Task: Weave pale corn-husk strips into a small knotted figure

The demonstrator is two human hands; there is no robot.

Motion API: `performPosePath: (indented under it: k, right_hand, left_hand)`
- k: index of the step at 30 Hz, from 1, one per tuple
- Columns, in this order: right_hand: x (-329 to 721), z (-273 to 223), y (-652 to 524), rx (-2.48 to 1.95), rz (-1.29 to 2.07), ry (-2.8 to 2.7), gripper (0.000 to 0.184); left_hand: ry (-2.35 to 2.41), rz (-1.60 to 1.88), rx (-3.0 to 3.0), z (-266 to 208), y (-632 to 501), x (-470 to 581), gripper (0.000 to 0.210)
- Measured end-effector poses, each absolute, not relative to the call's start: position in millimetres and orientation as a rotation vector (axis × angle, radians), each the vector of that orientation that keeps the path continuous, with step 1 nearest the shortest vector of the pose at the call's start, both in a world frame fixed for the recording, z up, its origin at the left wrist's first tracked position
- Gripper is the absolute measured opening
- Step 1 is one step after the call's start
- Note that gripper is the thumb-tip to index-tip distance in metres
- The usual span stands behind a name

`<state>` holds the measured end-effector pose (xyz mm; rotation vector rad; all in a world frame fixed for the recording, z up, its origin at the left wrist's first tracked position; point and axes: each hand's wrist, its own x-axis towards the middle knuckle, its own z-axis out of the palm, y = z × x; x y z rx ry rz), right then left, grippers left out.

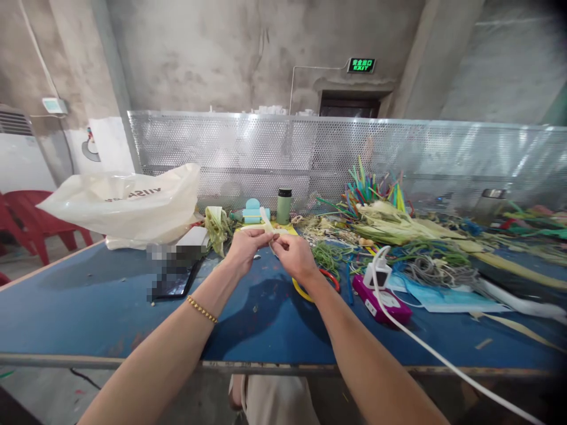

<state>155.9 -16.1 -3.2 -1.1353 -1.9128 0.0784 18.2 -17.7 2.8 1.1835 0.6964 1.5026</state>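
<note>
Both my hands meet above the middle of the blue table (266, 336), their fingertips close together. My left hand (245, 247) pinches a pale, flat strip (267, 218), which looks like a piece of dried husk or ribbon. My right hand (296, 254) is closed on the same strip from the other side. One end of the strip stands up above my fingers, and another part lies across toward the left. The fingertips hide the spot where the pieces cross. Below my right hand, a yellow ring (302, 291) and a red ring (333, 280) lie partly behind the wrist.
A large white plastic bag (128, 200) and a tablet-like device (177, 277) are at left. Behind my hands stands a green bottle (284, 206). To the right are a purple power strip (381, 300) with a white cable, green cords (330, 260), husks (398, 224) and a blue mask (456, 297).
</note>
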Motion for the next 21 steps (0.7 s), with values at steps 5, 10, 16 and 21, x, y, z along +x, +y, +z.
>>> performPosePath:
  k: [5, 10, 16, 21]
  right_hand:
    - [157.2, -2.1, -16.7, -1.125, 0.109, -1.926, 0.022]
    - [157.1, -0.3, -20.4, -1.131, 0.102, -1.950, 0.023]
    - [170.4, 10.7, -21.4, -1.075, -0.002, -1.787, 0.040]
    - [178.3, 14.9, -16.8, -0.965, 0.375, -1.673, 0.031]
  left_hand:
    - [0.692, 1.535, 1.118, 5.3, -17.0, 14.8, 0.029]
    - [0.677, 1.581, 1.086, 5.1, -14.4, 12.4, 0.026]
    - [0.772, 1.587, 1.233, 9.8, -17.5, 11.1, 0.026]
    - [0.717, 1.273, 1.516, 13.3, -31.2, 16.1, 0.019]
